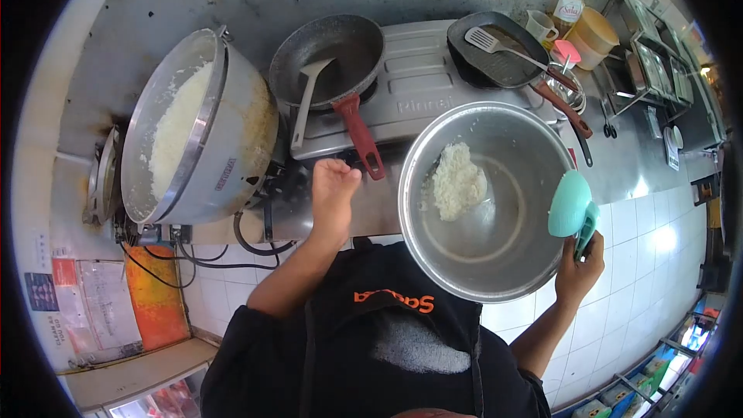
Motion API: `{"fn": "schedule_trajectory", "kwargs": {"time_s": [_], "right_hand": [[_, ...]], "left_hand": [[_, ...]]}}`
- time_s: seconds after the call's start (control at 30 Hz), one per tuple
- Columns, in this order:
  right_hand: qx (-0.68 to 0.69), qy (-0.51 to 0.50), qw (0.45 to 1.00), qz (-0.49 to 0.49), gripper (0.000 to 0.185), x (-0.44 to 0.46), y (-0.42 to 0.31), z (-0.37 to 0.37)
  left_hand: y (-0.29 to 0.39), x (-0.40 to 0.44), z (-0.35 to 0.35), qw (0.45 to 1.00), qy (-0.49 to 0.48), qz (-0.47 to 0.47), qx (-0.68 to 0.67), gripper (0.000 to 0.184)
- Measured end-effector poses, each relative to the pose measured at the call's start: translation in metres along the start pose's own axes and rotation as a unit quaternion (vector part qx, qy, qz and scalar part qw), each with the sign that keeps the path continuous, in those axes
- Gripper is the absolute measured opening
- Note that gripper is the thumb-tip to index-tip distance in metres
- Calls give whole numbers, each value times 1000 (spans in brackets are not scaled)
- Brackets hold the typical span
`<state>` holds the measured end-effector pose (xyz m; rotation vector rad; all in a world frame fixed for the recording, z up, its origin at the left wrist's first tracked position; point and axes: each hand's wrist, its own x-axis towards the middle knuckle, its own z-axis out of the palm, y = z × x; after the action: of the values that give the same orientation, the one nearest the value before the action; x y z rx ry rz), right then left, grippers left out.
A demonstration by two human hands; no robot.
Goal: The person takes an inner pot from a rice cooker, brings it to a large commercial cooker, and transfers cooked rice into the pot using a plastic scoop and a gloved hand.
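Observation:
My right hand (580, 269) grips the handle of a teal rice scoop (571, 205) with a rounded oval head, held over the right rim of a large metal pot (433, 271). Inside the pot, a clump of white rice (458, 183) lies left of centre on the bottom. What supports the pot is hidden. My left hand (335, 195) is raised in front of the counter with its fingers curled in and nothing visible in them. Just beyond it is the red handle (361, 138) of a dark frying pan (348, 50), in which a pale spatula (309, 101) rests.
At left stands a big rice cooker (248, 131), uncovered and full of rice. A gas stove (414, 54) carries the frying pan and a square grill pan (495, 62) holding a slotted turner (486, 40). Handles jut over the stove's front. Containers (592, 39) and scissors (609, 130) sit farther right.

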<state>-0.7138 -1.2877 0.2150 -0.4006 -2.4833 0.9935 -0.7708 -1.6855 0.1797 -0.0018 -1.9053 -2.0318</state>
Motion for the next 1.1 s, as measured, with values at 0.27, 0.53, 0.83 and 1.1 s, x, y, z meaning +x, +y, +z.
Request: {"fn": "schedule_trajectory", "kwargs": {"time_s": [0.27, 0.53, 0.83, 1.1], "right_hand": [[0, -10, 1000, 13, 24, 2, -13, -12], [9, 19, 999, 45, 23, -29, -20, -28], [149, 117, 963, 191, 18, -113, -29, -90], [303, 173, 905, 244, 8, -179, 19, -139]], "left_hand": [[-36, 84, 10, 905, 29, -386, -177, 20], [-11, 93, -20, 964, 5, -266, 31, 13], [97, 114, -31, 960, -178, -155, 151, 44], [178, 90, 68, 903, -411, -37, 118, 58]]}}
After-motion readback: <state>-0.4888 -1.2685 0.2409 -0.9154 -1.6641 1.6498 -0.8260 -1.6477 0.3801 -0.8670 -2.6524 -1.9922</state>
